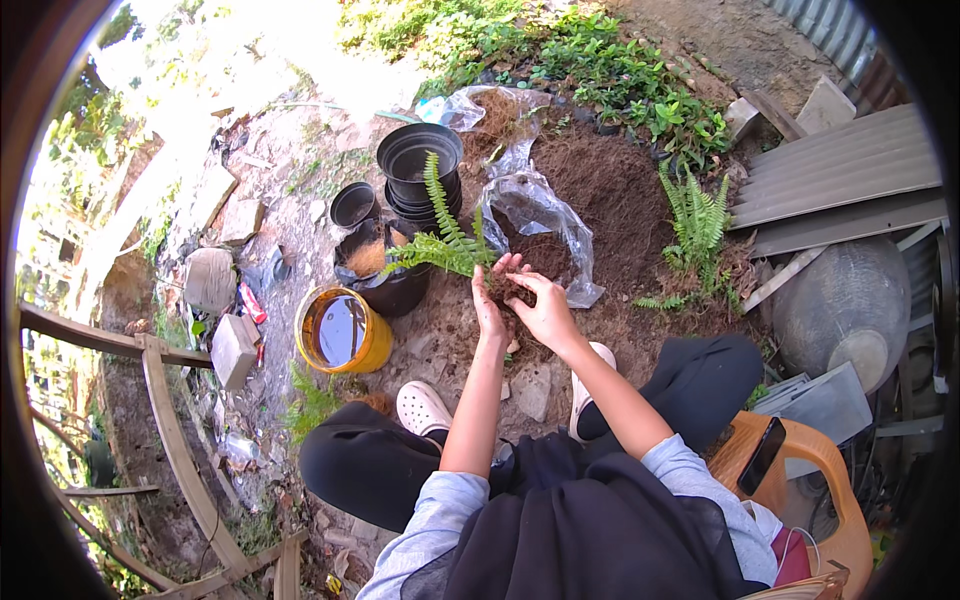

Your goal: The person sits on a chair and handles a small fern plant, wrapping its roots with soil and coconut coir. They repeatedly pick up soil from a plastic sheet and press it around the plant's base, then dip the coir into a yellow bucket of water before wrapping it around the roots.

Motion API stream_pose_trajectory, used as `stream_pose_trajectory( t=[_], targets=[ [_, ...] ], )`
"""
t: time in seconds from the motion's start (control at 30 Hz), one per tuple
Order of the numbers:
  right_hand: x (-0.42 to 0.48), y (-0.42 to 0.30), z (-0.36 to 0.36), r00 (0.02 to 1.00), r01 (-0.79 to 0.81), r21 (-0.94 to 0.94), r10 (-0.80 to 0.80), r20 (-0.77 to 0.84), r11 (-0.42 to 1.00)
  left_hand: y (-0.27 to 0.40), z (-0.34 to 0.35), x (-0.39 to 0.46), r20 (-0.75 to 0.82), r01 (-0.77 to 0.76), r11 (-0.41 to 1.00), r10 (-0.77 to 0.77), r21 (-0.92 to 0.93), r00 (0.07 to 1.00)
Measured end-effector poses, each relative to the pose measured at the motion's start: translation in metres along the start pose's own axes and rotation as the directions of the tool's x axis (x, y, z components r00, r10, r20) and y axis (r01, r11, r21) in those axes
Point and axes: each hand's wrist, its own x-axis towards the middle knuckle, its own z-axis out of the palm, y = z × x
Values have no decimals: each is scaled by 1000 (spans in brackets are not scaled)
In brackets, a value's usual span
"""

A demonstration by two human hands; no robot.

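A small fern [450, 244] with several green fronds is held up in front of me, leaning to the left. My left hand [491, 307] cups its soil-covered root clump [506, 289] from the left side. On the right side of that clump, my right hand [544, 304] touches the roots with bent fingers. Part of the root clump is hidden behind the fingers. Just beyond my hands lies a clear plastic bag [577, 251], open, with dark soil [544, 255] in its mouth.
To the left stand a yellow bucket [379, 345] of dark liquid, a black bag [401, 289] with brown material, and stacked black pots [420, 150]. A soil heap [619, 202] and another fern [697, 221] are at right. A phone [761, 456] rests on an orange plastic chair [814, 442].
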Motion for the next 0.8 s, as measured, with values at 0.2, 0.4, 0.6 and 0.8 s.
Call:
stream_pose_trajectory(
  t=[0.2,0.4,0.6,0.8],
  targets=[
    [-6,-2,-4,995,1,88,-10,100,996,3,-5,-1,-60,24,995,-30,-100,998],
    [-7,-6,-13,997,77,-6,-77,15,997,2,-3,-3,10,55,976,-54,-213,998],
    [-3,-17,-15,951,309,-174,-304,57,935,7,-1,-8,-38,56,967,-67,-247,997],
    [-7,0,-3,862,505,-244,-469,193,828,16,19,-20,105,122,959,-98,-256,990]
  ],
)
